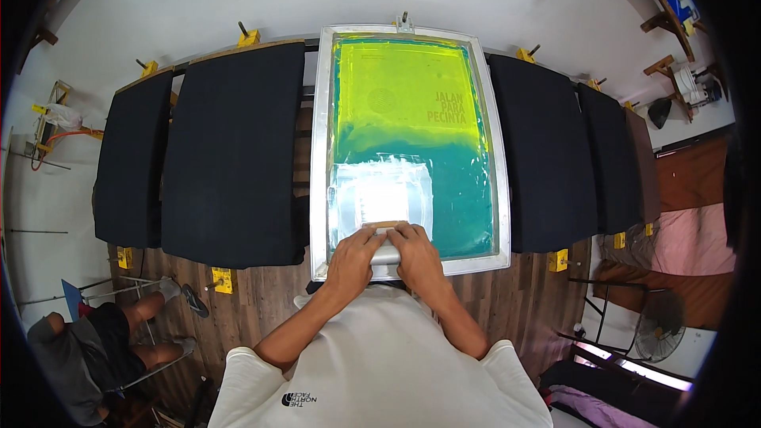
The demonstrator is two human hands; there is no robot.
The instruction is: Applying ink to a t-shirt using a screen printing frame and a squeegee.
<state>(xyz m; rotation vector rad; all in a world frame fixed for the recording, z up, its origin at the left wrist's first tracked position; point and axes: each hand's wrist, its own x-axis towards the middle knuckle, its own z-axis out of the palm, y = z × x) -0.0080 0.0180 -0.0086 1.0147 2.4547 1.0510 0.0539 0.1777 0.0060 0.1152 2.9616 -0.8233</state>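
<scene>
- Left hand (349, 261): closed around the near side of a tan-edged, silver-grey squeegee-like bar (384, 225), fingers curled over it.
- Right hand (418, 257): closed on the same bar from the right. The hands sit side by side, fingertips close together; exact thumb contact hidden.
- Bar is between the hands, over the near end of a large rectangular silver metal screen frame (319, 150).
- Just beyond the hands: bright, glossy white ink patch (384, 190), roughly square with smeared edges, left of the frame's centreline.
- Right of and beyond the patch: smooth teal screen surface (464, 190).
- Farther out from the hands: translucent yellow-green area (396, 79) across the screen's far half, with a faint round motif and block lettering showing.
- Far end of frame, past the hands: small metal bracket (405, 24) with a dark upright bolt.
- Left of the hands: two black fabric-covered flat panels (234, 150), side by side.
- Right of the hands: two matching black panels (547, 150), then a narrow dark brown one (640, 158).
- Low left, well apart from the hands: seated person (71, 357) in dark clothing.
- Low right, well apart: round wire-caged fan (659, 325).
</scene>
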